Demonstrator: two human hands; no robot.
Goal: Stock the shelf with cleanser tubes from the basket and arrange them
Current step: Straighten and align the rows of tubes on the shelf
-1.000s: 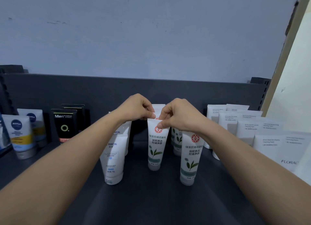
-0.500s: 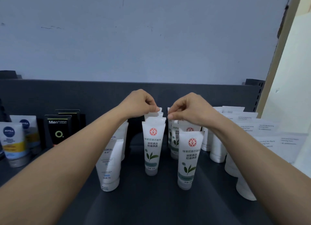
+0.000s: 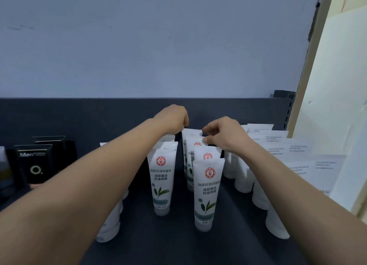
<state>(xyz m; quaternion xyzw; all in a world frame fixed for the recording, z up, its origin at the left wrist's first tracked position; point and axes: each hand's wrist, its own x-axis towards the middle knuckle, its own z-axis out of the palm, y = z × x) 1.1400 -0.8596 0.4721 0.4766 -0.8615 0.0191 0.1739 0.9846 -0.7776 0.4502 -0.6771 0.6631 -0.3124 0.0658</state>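
The dark grey shelf [image 3: 178, 245] carries two files of green-leaf cleanser tubes [image 3: 207, 193] at its middle, standing cap-down and running toward 12 o'clock. White tubes [image 3: 243, 183] crowd 3 o'clock, plainer white ones [image 3: 108, 231] stand at 7 o'clock, and black boxes [image 3: 33, 165] at 9 o'clock.

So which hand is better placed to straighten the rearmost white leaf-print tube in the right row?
Likely the right hand: it pinches the rearmost white leaf-print plastic tube from directly above that row. The left hand reaches only its corner.
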